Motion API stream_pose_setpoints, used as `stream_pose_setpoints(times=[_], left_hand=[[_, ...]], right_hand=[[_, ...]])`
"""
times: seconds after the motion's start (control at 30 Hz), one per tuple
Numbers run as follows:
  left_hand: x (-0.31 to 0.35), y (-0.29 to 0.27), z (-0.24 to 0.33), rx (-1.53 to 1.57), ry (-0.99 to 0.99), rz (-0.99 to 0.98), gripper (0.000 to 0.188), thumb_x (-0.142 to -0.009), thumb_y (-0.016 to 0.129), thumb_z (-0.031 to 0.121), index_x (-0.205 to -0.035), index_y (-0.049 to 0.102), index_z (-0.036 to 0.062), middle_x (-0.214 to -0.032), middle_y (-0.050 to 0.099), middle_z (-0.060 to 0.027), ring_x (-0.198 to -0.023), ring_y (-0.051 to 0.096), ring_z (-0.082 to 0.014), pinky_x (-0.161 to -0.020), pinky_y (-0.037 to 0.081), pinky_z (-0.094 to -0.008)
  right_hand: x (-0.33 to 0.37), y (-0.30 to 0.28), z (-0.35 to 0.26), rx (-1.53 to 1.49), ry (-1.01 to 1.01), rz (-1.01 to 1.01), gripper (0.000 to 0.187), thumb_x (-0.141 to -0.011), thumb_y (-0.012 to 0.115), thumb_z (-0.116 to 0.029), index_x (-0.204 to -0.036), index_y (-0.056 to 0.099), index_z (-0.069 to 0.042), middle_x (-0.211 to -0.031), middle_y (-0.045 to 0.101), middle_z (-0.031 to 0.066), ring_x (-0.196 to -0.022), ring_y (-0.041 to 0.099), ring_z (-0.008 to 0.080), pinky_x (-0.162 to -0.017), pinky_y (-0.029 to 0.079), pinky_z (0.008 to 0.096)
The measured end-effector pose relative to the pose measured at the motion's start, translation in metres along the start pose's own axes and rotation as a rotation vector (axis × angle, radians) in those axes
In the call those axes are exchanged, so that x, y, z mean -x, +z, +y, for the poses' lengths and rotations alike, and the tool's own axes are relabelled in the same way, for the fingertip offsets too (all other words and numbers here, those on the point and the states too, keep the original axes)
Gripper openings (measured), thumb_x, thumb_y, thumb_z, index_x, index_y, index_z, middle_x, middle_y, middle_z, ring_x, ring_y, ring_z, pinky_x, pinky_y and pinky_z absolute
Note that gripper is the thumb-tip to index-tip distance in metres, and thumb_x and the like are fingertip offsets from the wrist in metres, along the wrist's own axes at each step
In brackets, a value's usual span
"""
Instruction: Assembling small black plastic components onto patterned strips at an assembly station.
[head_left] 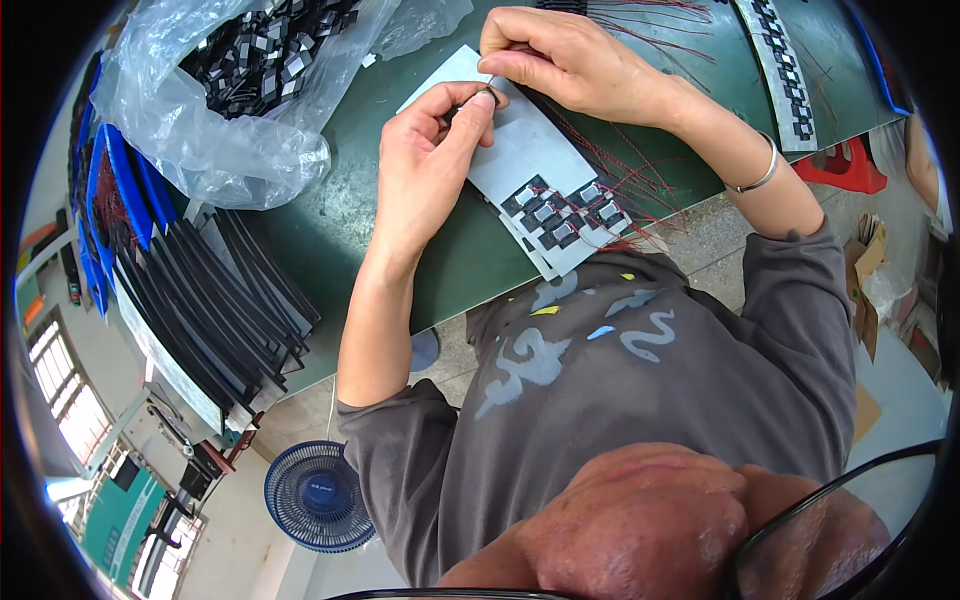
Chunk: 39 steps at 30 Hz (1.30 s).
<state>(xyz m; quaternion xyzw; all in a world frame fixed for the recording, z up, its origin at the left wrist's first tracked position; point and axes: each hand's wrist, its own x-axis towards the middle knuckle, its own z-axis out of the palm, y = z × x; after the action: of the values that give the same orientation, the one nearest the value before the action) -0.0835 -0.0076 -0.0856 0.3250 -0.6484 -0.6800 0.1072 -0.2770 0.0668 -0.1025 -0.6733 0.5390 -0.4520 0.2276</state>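
Note:
Between the thumb and fingers of my left hand (425,160) is a small black part (490,96), mostly hidden by the fingertips. Just above it, my right hand (570,62) is closed in a pinch; what it grips is too small to make out. Both hands are over the far end of a pale grey board (535,145) lying aslant on the table. On the board's near end sit several small black pieces with silvery faces (545,213), set in staggered rows. Thin red wires (640,180) trail from them to the right.
A clear plastic bag (240,165) of loose black parts (265,60) lies on the green table (345,190) at far left. Black strips (220,310) are stacked at the left edge, beside blue bins (110,190). Another filled strip (778,75) lies far right. A red stool (845,168) and blue fan (318,495) stand beyond.

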Motion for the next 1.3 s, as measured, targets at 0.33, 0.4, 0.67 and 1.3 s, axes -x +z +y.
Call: stream_pose_setpoints(times=[0.33,0.4,0.67,1.3], left_hand=[[-0.004,-0.006,-0.002,0.153,-0.051,-0.002,0.022,-0.096,0.06,0.023,-0.103,0.068,0.0034,-0.074,0.058,0.0054,-0.055,0.036,0.001,-0.048,0.026,-0.0176],[-0.004,-0.005,-0.004,0.183,-0.043,0.012,0.02,-0.096,0.06,0.021,-0.101,0.067,0.0027,-0.073,0.057,0.0051,-0.057,0.039,0.0001,-0.05,0.029,-0.0176],[-0.005,-0.01,-0.004,-0.095,0.171,0.101,0.025,-0.095,0.064,0.025,-0.097,0.067,0.0005,-0.077,0.062,0.0026,-0.07,0.052,-0.0042,-0.064,0.04,-0.0207],[-0.016,-0.035,0.006,-0.457,0.455,0.438,0.017,-0.089,0.067,0.011,-0.104,0.073,0.0039,-0.08,0.071,-0.0044,-0.074,0.065,-0.0109,-0.068,0.051,-0.0239]], right_hand=[[0.003,0.007,0.001,0.09,-0.034,0.022,0.013,-0.093,0.062,-0.011,-0.092,0.055,-0.001,-0.08,0.054,0.0068,-0.067,0.051,0.0181,-0.06,0.041,0.0305],[0.003,0.006,-0.001,0.09,-0.041,0.042,0.013,-0.093,0.063,-0.011,-0.092,0.057,0.0,-0.081,0.055,0.0062,-0.066,0.051,0.0174,-0.06,0.041,0.0299],[0.005,0.005,-0.01,-0.286,0.376,-0.032,0.016,-0.095,0.061,-0.018,-0.096,0.064,-0.002,-0.076,0.051,-0.0033,-0.067,0.044,0.0045,-0.061,0.037,0.0223],[-0.001,0.005,0.001,-0.751,0.453,0.145,0.025,-0.099,0.056,-0.026,-0.108,0.061,-0.003,-0.09,0.057,-0.0016,-0.077,0.057,0.0068,-0.063,0.051,0.0209]])
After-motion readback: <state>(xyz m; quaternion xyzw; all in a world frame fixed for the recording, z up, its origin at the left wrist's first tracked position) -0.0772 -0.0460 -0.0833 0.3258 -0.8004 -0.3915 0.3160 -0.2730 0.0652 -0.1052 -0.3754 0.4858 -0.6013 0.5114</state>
